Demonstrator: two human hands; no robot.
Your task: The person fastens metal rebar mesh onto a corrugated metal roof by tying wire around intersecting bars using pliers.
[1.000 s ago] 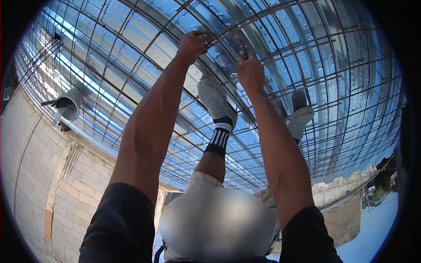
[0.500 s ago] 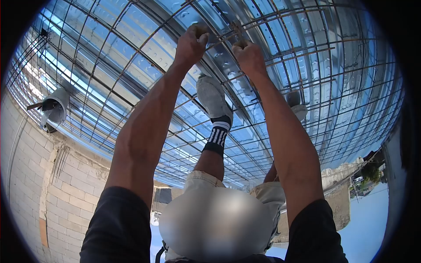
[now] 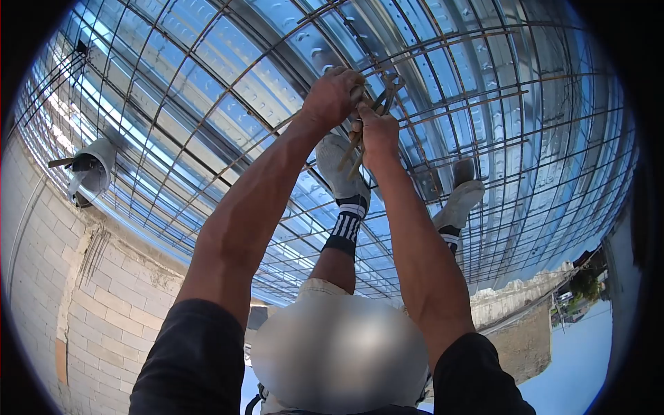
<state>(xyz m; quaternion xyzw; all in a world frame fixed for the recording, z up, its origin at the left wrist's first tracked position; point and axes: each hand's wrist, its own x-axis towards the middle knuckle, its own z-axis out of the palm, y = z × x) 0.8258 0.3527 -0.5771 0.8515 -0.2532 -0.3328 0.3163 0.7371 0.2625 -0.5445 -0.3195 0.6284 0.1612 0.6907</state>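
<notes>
— Over the steel mesh [image 3: 512,94], well in from every edge of the metal decking [image 3: 287,24], which tool is shown, and how is it placed relative to the hands?

— A pair of pincers [image 3: 380,102] is shown, carried in the right hand [image 3: 379,135]. Its head is directed away from the body, just beside the fingertips of the left hand [image 3: 333,97] and to their right; its handles are directed back toward the body, seen across one shoe.

— How are the hands posed?

— Both arms are extended forward, and the hands are brought close together. The right hand is wrapped around the handles. The left hand is bent at the wrist, its fingers curled toward the tool; whether anything is pinched between them cannot be told.

— What may be counted?

— Two hands, two dark sleeves [image 3: 187,360], one pair of pincers and two grey shoes [image 3: 339,169] are counted, one shoe being seen between the forearms and the other to the right of the right forearm. One grey pipe [image 3: 105,158] is set near the decking's left edge, by one block wall [image 3: 114,304]. The crossed bars are too numerous to be counted.
</notes>
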